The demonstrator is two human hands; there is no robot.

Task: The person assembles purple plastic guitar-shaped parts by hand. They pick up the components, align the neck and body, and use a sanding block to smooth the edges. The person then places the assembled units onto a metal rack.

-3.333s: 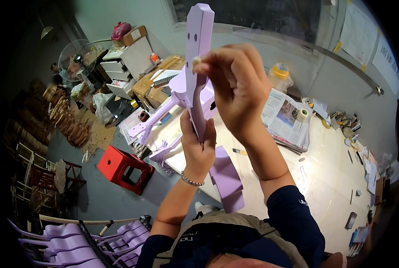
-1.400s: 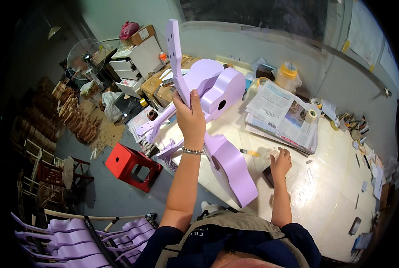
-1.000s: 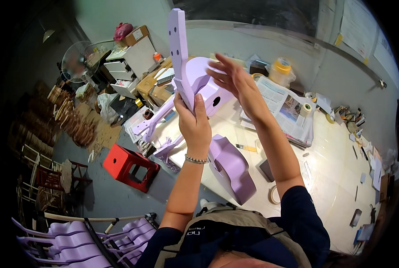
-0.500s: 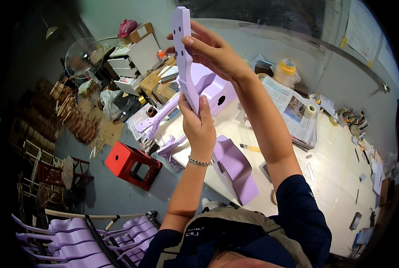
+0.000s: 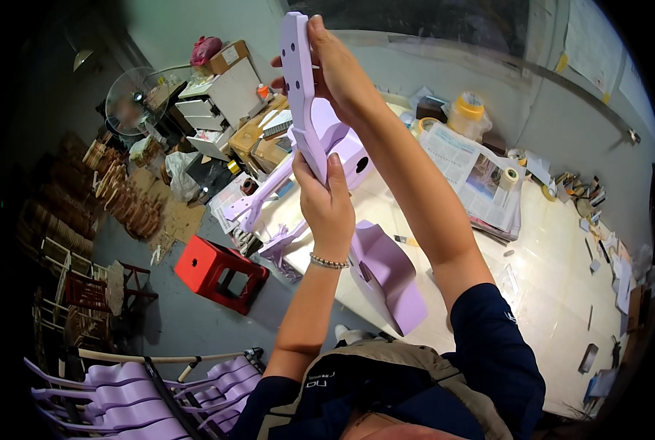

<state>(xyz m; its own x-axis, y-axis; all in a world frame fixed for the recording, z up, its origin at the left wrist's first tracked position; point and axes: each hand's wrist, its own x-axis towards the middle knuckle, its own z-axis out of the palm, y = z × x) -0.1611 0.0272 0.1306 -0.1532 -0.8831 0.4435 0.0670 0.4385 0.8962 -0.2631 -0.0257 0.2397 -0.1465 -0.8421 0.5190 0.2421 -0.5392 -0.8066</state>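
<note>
A lilac ukulele (image 5: pixel 296 73) is held up in front of me, its headstock with peg holes at the top. My left hand (image 5: pixel 326 202) is closed round its neck, thumb along the near side. Around the headstock's right edge and back curls my right hand (image 5: pixel 340 70), with fingertips showing past the left edge. Below my left wrist is a lilac ukulele body (image 5: pixel 388 282), seen side-on; the wrist hides whether it joins the held neck. Behind my hands, another lilac ukulele (image 5: pixel 349 155) with a dark sound hole lies on the table.
The pale worktable (image 5: pixel 540 315) carries newspapers (image 5: pixel 452 158), tape rolls and small tools. A red stool (image 5: pixel 221 273) stands on the floor at left. Several lilac ukuleles (image 5: pixel 126 396) hang on a rack at lower left. Boxes, drawers and a fan (image 5: pixel 133 103) stand further back.
My right hand has shifted on the headstock: its thumb has left the front face and now lies up along the right edge. The left hand keeps its hold on the neck.
</note>
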